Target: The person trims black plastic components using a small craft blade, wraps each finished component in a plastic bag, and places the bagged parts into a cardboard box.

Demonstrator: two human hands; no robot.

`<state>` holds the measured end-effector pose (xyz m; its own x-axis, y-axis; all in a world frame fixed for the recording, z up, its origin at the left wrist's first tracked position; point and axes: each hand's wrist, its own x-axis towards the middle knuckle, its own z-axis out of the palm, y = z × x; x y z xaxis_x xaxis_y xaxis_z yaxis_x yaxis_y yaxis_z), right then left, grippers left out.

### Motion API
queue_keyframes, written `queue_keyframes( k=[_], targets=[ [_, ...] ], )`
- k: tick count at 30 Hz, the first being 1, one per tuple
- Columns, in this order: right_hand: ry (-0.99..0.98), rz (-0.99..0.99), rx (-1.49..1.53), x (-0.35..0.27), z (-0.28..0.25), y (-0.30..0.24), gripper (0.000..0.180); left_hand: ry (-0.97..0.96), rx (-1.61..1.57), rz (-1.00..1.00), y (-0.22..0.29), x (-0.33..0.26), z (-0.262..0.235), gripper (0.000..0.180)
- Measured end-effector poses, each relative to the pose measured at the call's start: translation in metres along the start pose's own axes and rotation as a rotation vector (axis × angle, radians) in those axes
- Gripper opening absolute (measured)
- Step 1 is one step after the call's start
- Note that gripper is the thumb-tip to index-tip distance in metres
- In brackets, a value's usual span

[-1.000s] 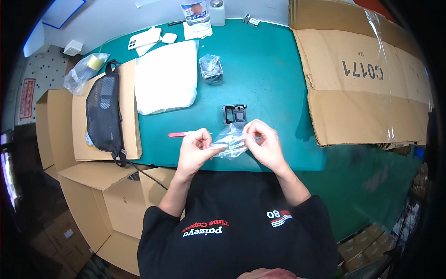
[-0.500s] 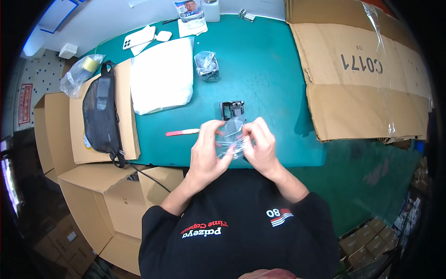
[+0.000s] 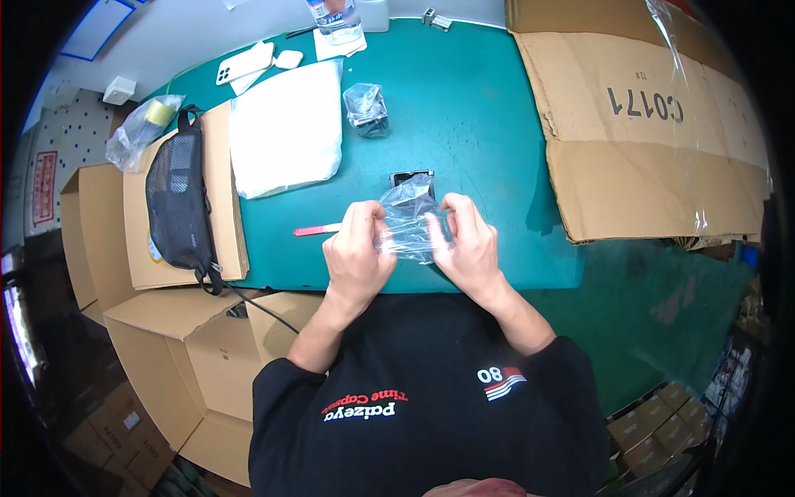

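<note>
Between my two hands a clear plastic bag (image 3: 408, 222) is stretched out over the table's near edge. My left hand (image 3: 358, 251) pinches its left side, and my right hand (image 3: 466, 246) pinches its right side. Just beyond the bag lies a small black plastic part with a square frame (image 3: 411, 176), mostly covered by the film. A red-handled tool (image 3: 315, 230) rests beside my left hand, its other end hidden behind that hand. Farther back, a dark part wrapped in a clear bag (image 3: 366, 110) sits on the green table.
A white plastic package (image 3: 287, 128) and a black mesh pouch (image 3: 177, 195) on cardboard lie to the left. A large carton (image 3: 638, 141) stands at the right, an open carton (image 3: 211, 373) at the lower left. A phone (image 3: 246, 64) and a water bottle (image 3: 338, 23) are at the back.
My hands have moved apart, spreading the bag wider between them. The bag now covers most of the black part, which showed fully before.
</note>
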<state>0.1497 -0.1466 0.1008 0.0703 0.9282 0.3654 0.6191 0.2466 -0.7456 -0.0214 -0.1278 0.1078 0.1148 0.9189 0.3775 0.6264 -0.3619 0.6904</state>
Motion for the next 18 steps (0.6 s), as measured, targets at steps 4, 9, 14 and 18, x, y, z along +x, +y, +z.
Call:
queue_keyframes(
  k=[4,9,14,18],
  targets=[
    [-0.161,-0.247,-0.025,0.005,-0.013,0.004,0.061,-0.073,0.039,0.047,-0.004,0.012,-0.002,0.023],
    [-0.128,-0.086,0.116,0.01,-0.022,0.019,0.053,-0.475,-0.145,-0.057,0.008,0.039,-0.019,0.05],
    [0.011,0.323,0.145,0.018,-0.035,0.07,0.021,-0.387,-0.189,0.082,-0.028,0.046,0.0,0.089],
    [-0.036,0.479,0.089,0.02,-0.036,0.066,0.024,-0.409,0.128,0.238,-0.045,0.037,0.037,0.095]
  ],
)
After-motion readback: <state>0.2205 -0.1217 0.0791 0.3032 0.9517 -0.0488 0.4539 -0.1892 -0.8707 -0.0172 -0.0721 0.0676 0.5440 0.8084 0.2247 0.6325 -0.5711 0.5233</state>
